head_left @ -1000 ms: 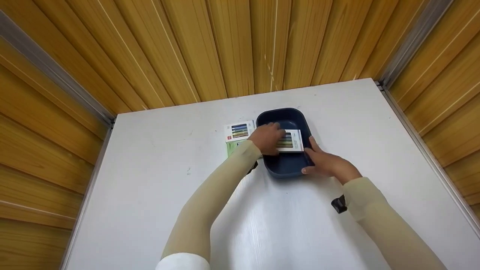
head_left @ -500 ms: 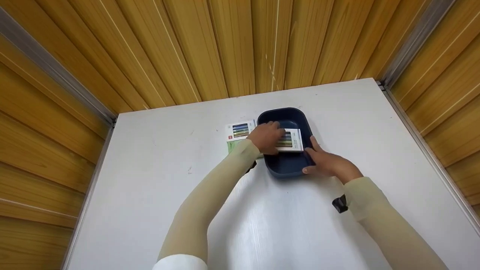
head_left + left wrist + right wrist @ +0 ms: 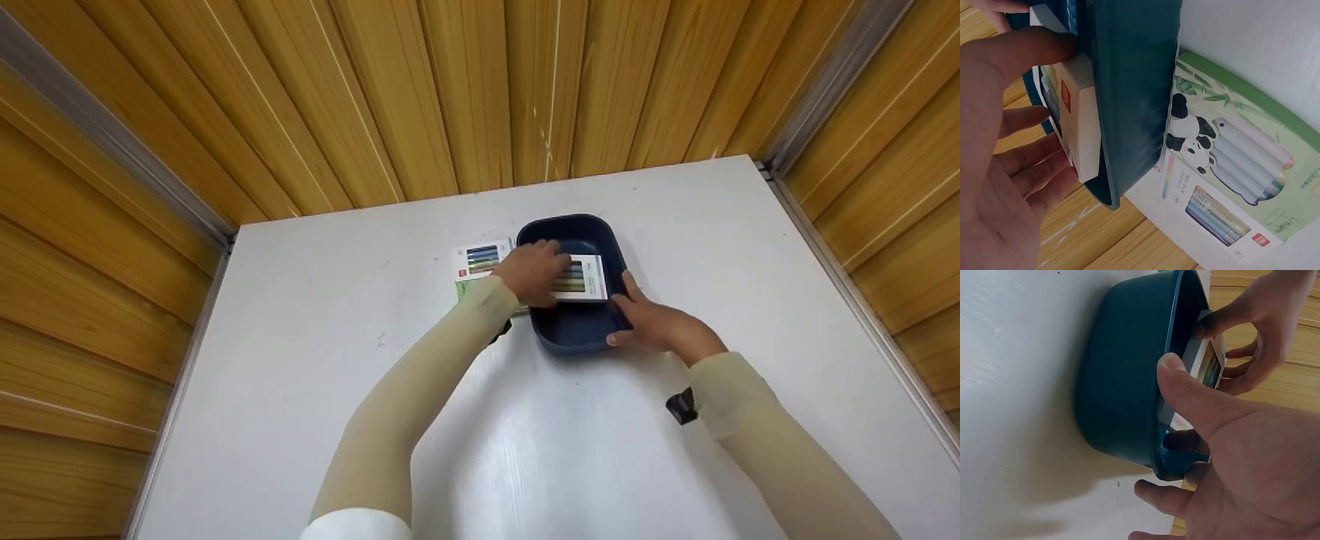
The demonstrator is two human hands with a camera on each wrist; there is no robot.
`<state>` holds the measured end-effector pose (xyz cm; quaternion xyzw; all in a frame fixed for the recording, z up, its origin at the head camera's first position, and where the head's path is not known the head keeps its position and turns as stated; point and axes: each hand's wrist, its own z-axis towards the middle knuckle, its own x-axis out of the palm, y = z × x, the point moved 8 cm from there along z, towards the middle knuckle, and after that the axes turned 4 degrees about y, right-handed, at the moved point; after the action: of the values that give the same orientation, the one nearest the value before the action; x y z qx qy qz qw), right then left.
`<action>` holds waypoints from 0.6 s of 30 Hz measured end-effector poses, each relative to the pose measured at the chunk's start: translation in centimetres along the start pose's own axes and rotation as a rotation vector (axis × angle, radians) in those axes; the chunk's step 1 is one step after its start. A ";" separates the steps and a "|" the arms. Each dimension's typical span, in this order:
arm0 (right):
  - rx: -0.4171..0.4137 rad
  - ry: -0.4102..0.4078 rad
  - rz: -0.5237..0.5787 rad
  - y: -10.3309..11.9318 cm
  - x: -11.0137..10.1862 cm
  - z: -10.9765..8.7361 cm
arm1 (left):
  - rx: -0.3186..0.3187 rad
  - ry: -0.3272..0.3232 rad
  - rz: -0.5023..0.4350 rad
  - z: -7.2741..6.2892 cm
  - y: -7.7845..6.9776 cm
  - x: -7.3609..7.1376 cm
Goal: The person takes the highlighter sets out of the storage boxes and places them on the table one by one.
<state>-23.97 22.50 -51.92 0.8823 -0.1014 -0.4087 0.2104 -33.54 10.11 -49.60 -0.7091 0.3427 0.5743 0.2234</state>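
My left hand (image 3: pixel 532 271) grips a white box of pens (image 3: pixel 592 277) with a clear window, thumb on one long side and fingers on the other. In the left wrist view, the box's white side (image 3: pixel 1088 135) tilts inside a dark blue plastic basin (image 3: pixel 1140 95). My right hand (image 3: pixel 660 324) holds the basin's right rim. The right wrist view shows its thumb (image 3: pixel 1174 365) at the rim, one finger inside near the box's end, and other fingers outside.
Left of the basin, a white windowed pen box (image 3: pixel 1216 219) lies against a green panda-print box (image 3: pixel 1292 208), partly behind my left forearm in the head view. All stand on a white table (image 3: pixel 315 360) with wood-look walls (image 3: pixel 420 97) around it.
The head view has shifted very slightly. Both hands keep their holds, and the box stays in the basin in nearly the same place.
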 end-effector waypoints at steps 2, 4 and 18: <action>0.000 0.002 0.008 0.0 0.0 0.0 | -0.003 0.003 -0.005 -0.2 0.0 -0.2; 0.002 0.002 0.015 -0.1 0.1 0.0 | -0.004 0.001 -0.015 -0.4 0.0 -0.4; -0.018 -0.004 0.027 0.0 0.1 0.1 | 0.009 0.018 -0.037 -0.8 0.5 -0.6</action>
<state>-24.00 22.46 -52.03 0.8780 -0.1101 -0.4086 0.2238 -33.46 9.33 -48.79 -0.7193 0.3343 0.5622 0.2341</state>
